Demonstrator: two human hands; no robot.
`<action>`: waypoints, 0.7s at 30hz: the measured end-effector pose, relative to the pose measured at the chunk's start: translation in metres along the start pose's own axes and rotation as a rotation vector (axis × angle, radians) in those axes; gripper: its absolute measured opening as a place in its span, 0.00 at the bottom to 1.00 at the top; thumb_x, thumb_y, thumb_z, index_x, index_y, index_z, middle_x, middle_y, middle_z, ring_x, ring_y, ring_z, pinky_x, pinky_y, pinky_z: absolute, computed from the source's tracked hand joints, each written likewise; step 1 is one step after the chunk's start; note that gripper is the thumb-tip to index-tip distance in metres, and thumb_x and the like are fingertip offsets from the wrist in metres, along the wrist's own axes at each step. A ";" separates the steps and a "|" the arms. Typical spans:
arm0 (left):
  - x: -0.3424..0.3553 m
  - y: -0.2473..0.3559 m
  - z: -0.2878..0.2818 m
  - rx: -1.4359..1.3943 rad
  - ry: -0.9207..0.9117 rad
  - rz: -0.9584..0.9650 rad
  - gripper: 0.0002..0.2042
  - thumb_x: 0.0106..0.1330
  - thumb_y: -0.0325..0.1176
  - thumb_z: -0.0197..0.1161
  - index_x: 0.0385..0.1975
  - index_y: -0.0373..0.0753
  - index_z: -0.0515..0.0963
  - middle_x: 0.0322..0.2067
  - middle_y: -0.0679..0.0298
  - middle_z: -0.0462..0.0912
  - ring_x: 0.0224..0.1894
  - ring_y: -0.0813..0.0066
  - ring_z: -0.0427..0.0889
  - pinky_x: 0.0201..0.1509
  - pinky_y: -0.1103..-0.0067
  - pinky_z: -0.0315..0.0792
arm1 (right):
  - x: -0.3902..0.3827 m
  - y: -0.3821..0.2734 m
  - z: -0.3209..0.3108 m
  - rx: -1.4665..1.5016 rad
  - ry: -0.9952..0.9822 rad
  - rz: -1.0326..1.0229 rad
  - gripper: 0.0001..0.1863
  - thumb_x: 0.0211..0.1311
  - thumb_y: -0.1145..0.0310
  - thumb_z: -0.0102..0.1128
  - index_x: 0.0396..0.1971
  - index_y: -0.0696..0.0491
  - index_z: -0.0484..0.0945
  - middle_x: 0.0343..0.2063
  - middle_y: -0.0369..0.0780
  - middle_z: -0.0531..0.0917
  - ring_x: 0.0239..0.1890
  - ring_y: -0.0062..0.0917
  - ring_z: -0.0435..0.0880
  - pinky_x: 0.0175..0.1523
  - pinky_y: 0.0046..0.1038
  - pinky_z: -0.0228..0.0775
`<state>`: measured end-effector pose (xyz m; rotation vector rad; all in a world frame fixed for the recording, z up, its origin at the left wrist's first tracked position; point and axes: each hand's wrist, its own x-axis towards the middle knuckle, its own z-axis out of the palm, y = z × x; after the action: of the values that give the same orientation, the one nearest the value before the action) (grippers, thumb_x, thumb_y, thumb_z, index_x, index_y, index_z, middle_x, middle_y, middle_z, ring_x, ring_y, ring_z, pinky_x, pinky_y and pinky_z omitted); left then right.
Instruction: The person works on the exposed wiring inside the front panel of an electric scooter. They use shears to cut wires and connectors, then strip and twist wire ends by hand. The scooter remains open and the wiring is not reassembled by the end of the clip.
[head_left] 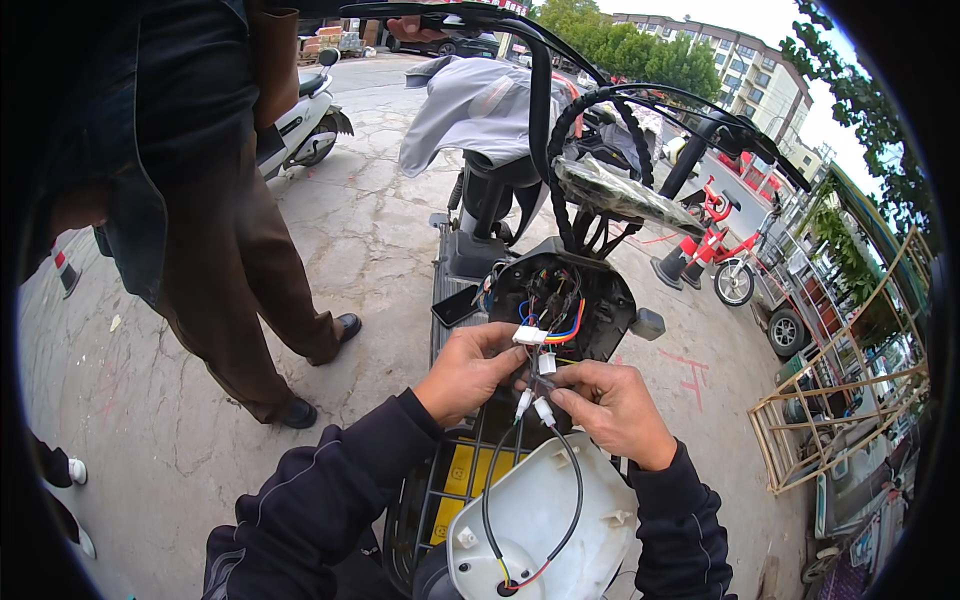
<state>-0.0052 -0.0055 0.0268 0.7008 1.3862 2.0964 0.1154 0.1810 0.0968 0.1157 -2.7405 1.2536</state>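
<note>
Scene: You stand over a parked electric scooter [520,250] on cracked pavement, its front panel off and the wiring cavity [560,300] exposed.

Left hand: Your left hand [468,372] is clenched around the bundle of wires just below the cavity, thumb and fingers pinching near the white connector block [530,335].

Right hand: Your right hand [612,408] grips small white plugs [540,408] at the end of a black cable [560,500], fingertips closed on them.

Removed cover: The white plastic cover [545,525] hangs low between your forearms, tethered by that black cable, which loops across its inner face.

Wiring: Red, blue and orange leads [570,328] curl out of the cavity to the connector block, just above both hands.

Progress: By the look of it, the cover is already off and the harness pulled out; the small plugs appear unmated, so joining or checking them, then refitting the cover, seems left.

Bystander: A person in brown trousers [240,280] stands at your left, near a white scooter [305,120].
</note>
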 end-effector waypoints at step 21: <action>0.001 0.008 0.002 -0.294 -0.033 -0.068 0.14 0.80 0.31 0.55 0.57 0.29 0.78 0.43 0.59 0.85 0.39 0.72 0.87 0.44 0.75 0.84 | -0.005 0.000 -0.018 0.251 0.095 0.032 0.13 0.71 0.72 0.65 0.48 0.66 0.82 0.30 0.36 0.85 0.27 0.14 0.79 0.32 0.18 0.74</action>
<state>-0.0056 -0.0065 0.0352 0.5565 1.0388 2.1627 0.1221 0.1942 0.1076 0.0341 -2.5054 1.5640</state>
